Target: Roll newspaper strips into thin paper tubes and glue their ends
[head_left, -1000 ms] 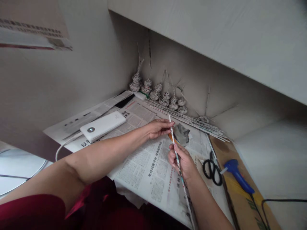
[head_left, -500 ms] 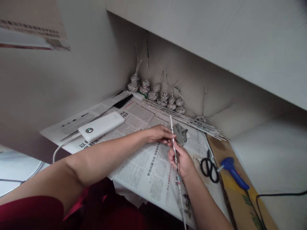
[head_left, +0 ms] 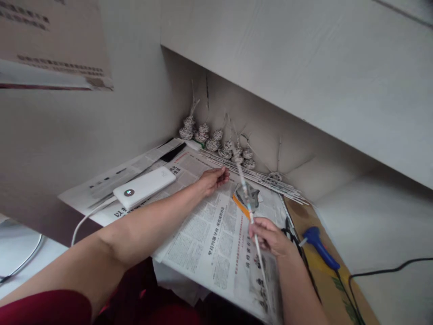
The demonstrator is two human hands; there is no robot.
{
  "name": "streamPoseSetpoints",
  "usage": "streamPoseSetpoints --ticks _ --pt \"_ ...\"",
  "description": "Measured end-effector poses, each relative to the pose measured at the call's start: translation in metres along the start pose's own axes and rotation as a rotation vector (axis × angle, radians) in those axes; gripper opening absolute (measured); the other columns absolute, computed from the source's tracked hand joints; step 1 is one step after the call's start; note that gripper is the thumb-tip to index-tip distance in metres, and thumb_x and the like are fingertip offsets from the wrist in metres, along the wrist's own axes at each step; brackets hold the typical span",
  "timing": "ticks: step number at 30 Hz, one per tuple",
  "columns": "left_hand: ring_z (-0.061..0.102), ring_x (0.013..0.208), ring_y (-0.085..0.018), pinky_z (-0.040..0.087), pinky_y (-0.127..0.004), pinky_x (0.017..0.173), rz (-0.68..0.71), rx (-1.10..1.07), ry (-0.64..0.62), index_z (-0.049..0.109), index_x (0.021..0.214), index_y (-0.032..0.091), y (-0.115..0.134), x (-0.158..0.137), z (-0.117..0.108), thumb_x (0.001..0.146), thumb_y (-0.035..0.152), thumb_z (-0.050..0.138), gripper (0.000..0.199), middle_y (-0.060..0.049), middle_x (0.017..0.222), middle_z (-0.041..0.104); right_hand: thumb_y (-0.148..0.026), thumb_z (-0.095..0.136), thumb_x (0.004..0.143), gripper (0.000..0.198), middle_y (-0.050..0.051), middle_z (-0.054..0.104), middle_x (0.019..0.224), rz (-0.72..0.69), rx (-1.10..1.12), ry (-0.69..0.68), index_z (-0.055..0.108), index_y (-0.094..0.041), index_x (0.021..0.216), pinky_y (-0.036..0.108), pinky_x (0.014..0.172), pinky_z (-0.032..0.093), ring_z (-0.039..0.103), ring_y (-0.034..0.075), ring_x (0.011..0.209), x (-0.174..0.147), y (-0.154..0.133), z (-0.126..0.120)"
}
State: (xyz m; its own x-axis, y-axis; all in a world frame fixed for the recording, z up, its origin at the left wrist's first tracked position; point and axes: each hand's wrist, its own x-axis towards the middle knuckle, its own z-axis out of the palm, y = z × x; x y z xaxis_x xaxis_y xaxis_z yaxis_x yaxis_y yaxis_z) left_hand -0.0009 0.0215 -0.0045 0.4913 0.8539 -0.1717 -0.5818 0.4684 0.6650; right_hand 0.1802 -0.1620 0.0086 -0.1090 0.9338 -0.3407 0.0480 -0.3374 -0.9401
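Observation:
My right hand (head_left: 269,235) grips a long thin rolled-paper stick (head_left: 242,178), printed and slightly blurred. It slants from near the coiled shapes down past the hand to the table's front. My left hand (head_left: 214,180) hovers over the newspaper (head_left: 199,225) with loosely curled fingers and nothing visible in them, apart from the stick. Behind the stick lies a crumpled grey cloth-like piece (head_left: 254,197), with an orange strip-like object (head_left: 239,205) at its left edge. A bundle of similar paper sticks (head_left: 270,181) lies beyond both hands.
Several gourd-shaped coiled paper pieces (head_left: 213,142) line the back wall, beside a small woven base (head_left: 275,176) with upright sticks. A white power bank (head_left: 149,184) with a cable sits left. Right are black scissors (head_left: 289,234), partly hidden, and a blue glue gun (head_left: 320,248) on cardboard.
My left hand has let go of the stick and moved left, away from it. My right hand has shifted lower with the stick. The orange object now shows. The camera view has shifted.

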Motion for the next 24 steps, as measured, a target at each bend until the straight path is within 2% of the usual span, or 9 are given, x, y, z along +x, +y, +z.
streamPoseSetpoints --ticks 3,5,8,10,14,16,18,20,24 --pt "0.053 0.047 -0.006 0.045 -0.017 0.047 0.051 0.184 0.029 0.061 0.074 0.011 -0.005 0.0 -0.001 0.077 0.026 0.066 0.016 0.0 0.061 0.059 -0.039 0.069 0.073 0.026 -0.01 0.032 0.044 -0.219 0.42 0.283 0.056 -0.017 0.069 0.013 0.03 0.023 0.029 0.004 0.035 0.001 -0.013 -0.025" --pt "0.05 0.045 -0.006 0.042 -0.017 0.045 0.097 0.352 -0.003 0.059 0.072 0.012 -0.011 -0.001 -0.001 0.074 0.028 0.067 0.019 0.002 0.056 0.056 -0.033 0.068 0.074 0.022 -0.01 0.034 0.044 -0.259 0.611 0.402 0.053 -0.018 0.07 0.013 0.029 0.026 0.031 0.004 0.034 0.003 -0.024 -0.047" --pt "0.048 0.045 -0.007 0.04 -0.018 0.047 0.145 0.582 -0.075 0.058 0.068 0.013 -0.019 -0.002 -0.001 0.075 0.029 0.063 0.018 0.003 0.052 0.053 -0.026 0.065 0.077 0.017 -0.009 0.04 0.045 -0.242 0.675 0.599 0.052 -0.017 0.07 0.012 0.028 0.03 0.039 0.004 0.035 0.01 -0.036 -0.073" --pt "0.047 0.046 -0.007 0.039 -0.019 0.049 0.192 0.747 -0.14 0.059 0.066 0.013 -0.023 -0.002 -0.002 0.075 0.029 0.061 0.018 0.004 0.052 0.053 -0.024 0.063 0.079 0.013 -0.007 0.045 0.047 -0.217 0.651 0.677 0.054 -0.017 0.073 0.012 0.031 0.036 0.045 0.005 0.038 0.019 -0.039 -0.075" --pt "0.051 0.052 -0.009 0.039 -0.02 0.053 0.286 1.012 -0.227 0.064 0.066 0.013 -0.028 -0.003 -0.006 0.075 0.032 0.058 0.021 0.002 0.056 0.057 -0.022 0.059 0.083 0.007 -0.002 0.059 0.057 -0.167 0.59 0.638 0.058 -0.017 0.079 0.013 0.039 0.046 0.057 0.007 0.048 0.045 -0.034 -0.043" --pt "0.052 0.053 -0.01 0.039 -0.02 0.054 0.306 1.074 -0.26 0.066 0.069 0.013 -0.029 -0.003 -0.008 0.076 0.031 0.056 0.022 0.0 0.059 0.06 -0.023 0.06 0.082 0.006 0.0 0.063 0.061 -0.151 0.551 0.576 0.059 -0.017 0.079 0.015 0.044 0.051 0.061 0.009 0.053 0.06 -0.03 -0.024" --pt "0.054 0.055 -0.011 0.04 -0.02 0.057 0.315 1.106 -0.296 0.068 0.073 0.014 -0.03 -0.002 -0.01 0.077 0.029 0.055 0.02 -0.001 0.063 0.063 -0.022 0.06 0.082 0.006 0.001 0.064 0.063 -0.145 0.521 0.555 0.059 -0.018 0.079 0.017 0.047 0.053 0.063 0.01 0.056 0.073 -0.03 -0.016" --pt "0.055 0.059 -0.011 0.04 -0.02 0.059 0.31 1.118 -0.316 0.07 0.077 0.015 -0.031 -0.001 -0.011 0.075 0.028 0.058 0.018 -0.001 0.066 0.065 -0.02 0.057 0.084 0.009 0.001 0.064 0.062 -0.143 0.496 0.583 0.057 -0.018 0.076 0.017 0.048 0.053 0.063 0.01 0.055 0.085 -0.036 -0.021" --pt "0.055 0.063 -0.011 0.039 -0.019 0.059 0.302 1.139 -0.324 0.071 0.076 0.016 -0.032 0.002 -0.012 0.068 0.034 0.067 0.02 0.001 0.068 0.066 -0.015 0.042 0.091 0.024 0.0 0.062 0.058 -0.129 0.433 0.644 0.051 -0.018 0.069 0.015 0.048 0.052 0.062 0.008 0.051 0.107 -0.064 -0.051"
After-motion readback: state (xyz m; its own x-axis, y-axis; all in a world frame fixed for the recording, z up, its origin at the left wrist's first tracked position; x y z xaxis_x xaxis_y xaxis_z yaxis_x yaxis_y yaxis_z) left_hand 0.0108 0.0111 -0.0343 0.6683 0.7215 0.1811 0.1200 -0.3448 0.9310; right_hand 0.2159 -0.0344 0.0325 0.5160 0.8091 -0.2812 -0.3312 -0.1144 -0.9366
